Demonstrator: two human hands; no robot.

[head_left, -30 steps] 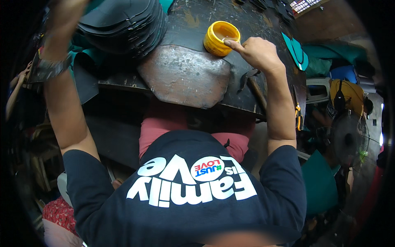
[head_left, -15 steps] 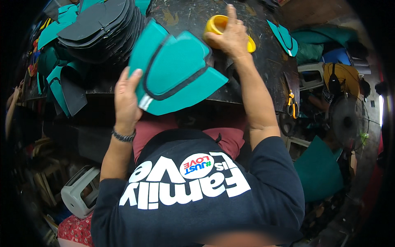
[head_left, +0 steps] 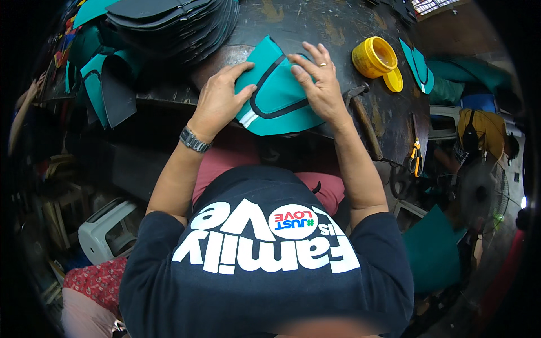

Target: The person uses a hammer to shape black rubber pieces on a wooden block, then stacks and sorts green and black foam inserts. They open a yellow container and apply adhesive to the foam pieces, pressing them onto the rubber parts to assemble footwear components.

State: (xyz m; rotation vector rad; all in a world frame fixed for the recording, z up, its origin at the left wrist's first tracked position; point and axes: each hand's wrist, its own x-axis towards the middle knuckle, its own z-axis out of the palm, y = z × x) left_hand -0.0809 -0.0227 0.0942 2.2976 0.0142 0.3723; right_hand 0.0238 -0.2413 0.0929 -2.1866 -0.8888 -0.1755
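Observation:
A teal panel (head_left: 279, 120) with a curved black trim band and a small white patch lies at the near edge of the dark table. My left hand (head_left: 221, 100) holds it by its left side, thumb and fingers spaced along the edge. Over its right part is my right hand (head_left: 321, 87), fingers spread and fingertips at the surface; whether they press on it I cannot tell. Right of that hand stands a yellow tub (head_left: 374, 58), uncovered, with a yellow lid (head_left: 393, 80) beside it. A hammer (head_left: 365, 124) lies close to my right wrist.
Dark panels (head_left: 174, 25) form a tall stack at the back left, with teal pieces (head_left: 96, 90) hanging over the edge nearby. Orange-handled scissors (head_left: 415, 158) and another teal panel (head_left: 417, 65) lie at the right. A grey stool (head_left: 96, 239) stands lower left.
The panel has come down onto the table edge and moved right with my left hand. My right hand has left the yellow tub and come over the panel.

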